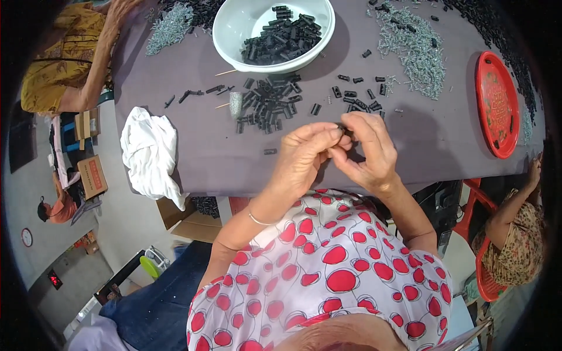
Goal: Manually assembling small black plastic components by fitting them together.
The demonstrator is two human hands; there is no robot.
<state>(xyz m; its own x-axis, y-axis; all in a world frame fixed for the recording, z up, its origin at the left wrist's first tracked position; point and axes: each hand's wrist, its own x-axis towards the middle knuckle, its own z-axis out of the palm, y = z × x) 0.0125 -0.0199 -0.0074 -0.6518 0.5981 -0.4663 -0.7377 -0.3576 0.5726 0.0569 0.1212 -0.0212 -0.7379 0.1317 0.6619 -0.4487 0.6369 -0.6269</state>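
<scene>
My left hand (301,155) is closed, thumb and index finger pinching a small black plastic piece (341,127). My right hand (373,151) meets it from the other side, its index finger at the piece and its thumb close to my left fingers. Most of the piece is hidden by the fingertips. Just beyond my hands lies a loose pile of short black plastic tubes (272,102). Further right is a smaller scatter of similar black parts (360,105). A heap of small silvery springs (413,55) spreads beyond my right hand.
A white bowl (225,44) of black parts stands at the far middle. On the right is a red tray (486,108); on the left, a crumpled white cloth (149,152). A small spring-filled container (235,105) stands beside the pile. Other people sit at left and right.
</scene>
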